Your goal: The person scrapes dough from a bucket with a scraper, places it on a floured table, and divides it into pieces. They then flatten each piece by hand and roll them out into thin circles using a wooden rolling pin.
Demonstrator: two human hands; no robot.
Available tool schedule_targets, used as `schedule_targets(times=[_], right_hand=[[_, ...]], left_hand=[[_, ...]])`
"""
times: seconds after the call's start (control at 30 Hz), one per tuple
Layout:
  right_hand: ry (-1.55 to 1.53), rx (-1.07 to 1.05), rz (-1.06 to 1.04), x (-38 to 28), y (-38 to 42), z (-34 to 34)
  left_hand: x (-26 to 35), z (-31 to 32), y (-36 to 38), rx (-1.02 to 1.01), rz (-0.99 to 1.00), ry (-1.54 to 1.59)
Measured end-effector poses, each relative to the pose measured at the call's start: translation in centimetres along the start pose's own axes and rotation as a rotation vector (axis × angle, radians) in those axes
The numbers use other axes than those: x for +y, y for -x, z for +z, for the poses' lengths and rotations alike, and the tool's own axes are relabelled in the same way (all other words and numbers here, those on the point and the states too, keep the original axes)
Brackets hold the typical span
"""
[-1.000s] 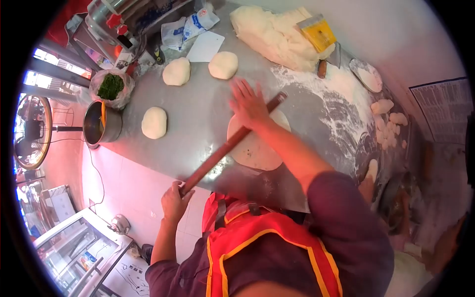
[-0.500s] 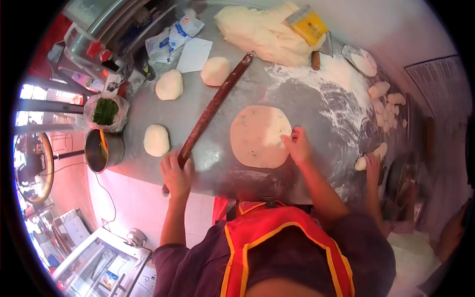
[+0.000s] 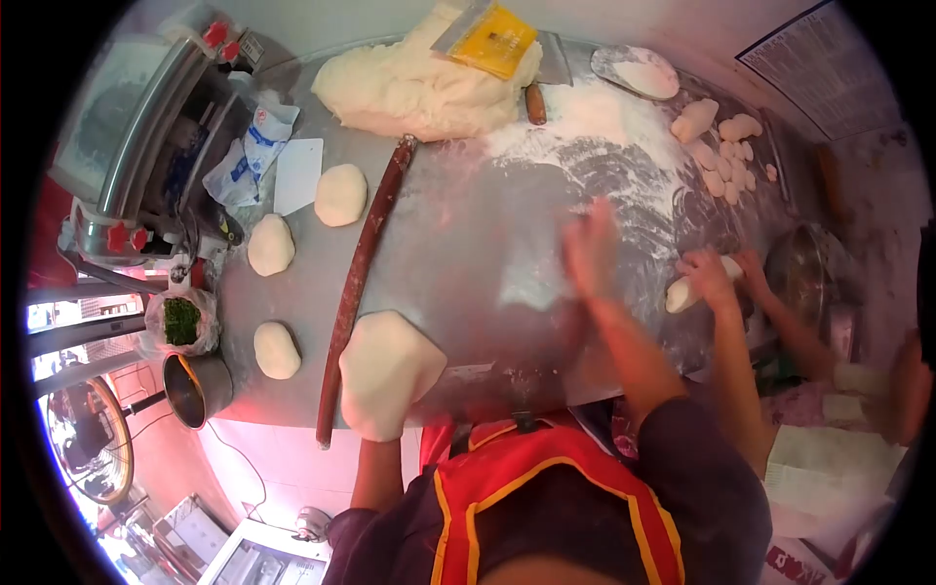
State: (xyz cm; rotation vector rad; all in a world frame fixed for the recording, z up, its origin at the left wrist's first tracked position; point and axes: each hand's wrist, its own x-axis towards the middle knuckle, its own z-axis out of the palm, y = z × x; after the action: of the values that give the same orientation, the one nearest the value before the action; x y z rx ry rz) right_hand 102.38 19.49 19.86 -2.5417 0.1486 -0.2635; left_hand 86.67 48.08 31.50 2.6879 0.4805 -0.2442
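Note:
A flat round of dough (image 3: 385,366) hangs draped over my left hand, hiding its palm and fingers; only the wrist and forearm show below it. Just left of that dough, a dark red rolling pin (image 3: 363,258) lies lengthwise on the metal table (image 3: 468,224). My right hand (image 3: 592,252) is over the table near the floured area, smeared by motion, so its fingers cannot be made out; no dough shows in it. Smooth dough balls rest left of the pin: an upper one (image 3: 340,195), a middle one (image 3: 270,245) and a lower one (image 3: 277,350).
A large dough mass (image 3: 419,93) with a yellow packet (image 3: 492,39) on it lies at the back. Loose flour (image 3: 595,117) and small dough pieces (image 3: 726,161) spread rightward. A co-worker's hands (image 3: 717,278) hold a dough roll (image 3: 687,294). A metal pot (image 3: 219,385) stands at left.
The dough round has been lifted off the table onto my left hand, which has let go of the rolling pin. My right hand has left the dough and moved up. The view has shifted.

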Motion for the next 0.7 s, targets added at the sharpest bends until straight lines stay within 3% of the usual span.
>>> schedule_targets(times=[0.03, 0.1, 0.2, 0.23, 0.27, 0.33, 0.43, 0.53, 0.57, 0.67, 0.7], right_hand=[[0.011, 0.034, 0.05, 3.4, -2.5, -1.7], [0.344, 0.223, 0.238, 10.1, -4.8, 0.8], [0.33, -0.162, -0.174, 5.2, -2.3, 2.6], [0.618, -0.308, -0.243, 1.4, 0.7, 3.3], [0.243, -0.487, -0.419, -0.2, 3.2, 3.3], [-0.029, -0.458, -0.576, -3.1, 7.4, 2.0], [-0.803, -0.423, 0.007, -5.2, 9.0, 3.1], [-1.76, -0.992, 0.721, -3.6, 4.8, 2.9], [-1.84, -1.096, 0.635, -4.0, 3.1, 0.9], [-1.508, -0.652, 0.512, -4.8, 1.1, 0.4], [-1.371, -0.681, 0.552, -4.3, 1.1, 0.6]], left_hand=[[1.1, -1.0, -0.3, 0.002, 0.015, -0.091], [2.6, -2.1, -0.7, 0.016, 0.049, -0.188], [2.9, -1.8, -1.0, 0.083, 0.161, -0.166], [2.9, -1.3, -1.2, 0.108, 0.187, -0.134], [2.6, -0.7, -1.5, 0.13, 0.217, -0.091], [2.1, 1.2, -2.5, 0.187, 0.291, 0.042], [2.6, 5.2, -5.4, 0.266, 0.397, 0.281], [5.2, 9.5, -9.8, 0.342, 0.461, 0.49], [5.7, 10.4, -11.2, 0.363, 0.468, 0.54], [5.0, 11.8, -13.1, 0.338, 0.383, 0.767], [4.1, 12.2, -12.7, 0.281, 0.304, 0.905]])
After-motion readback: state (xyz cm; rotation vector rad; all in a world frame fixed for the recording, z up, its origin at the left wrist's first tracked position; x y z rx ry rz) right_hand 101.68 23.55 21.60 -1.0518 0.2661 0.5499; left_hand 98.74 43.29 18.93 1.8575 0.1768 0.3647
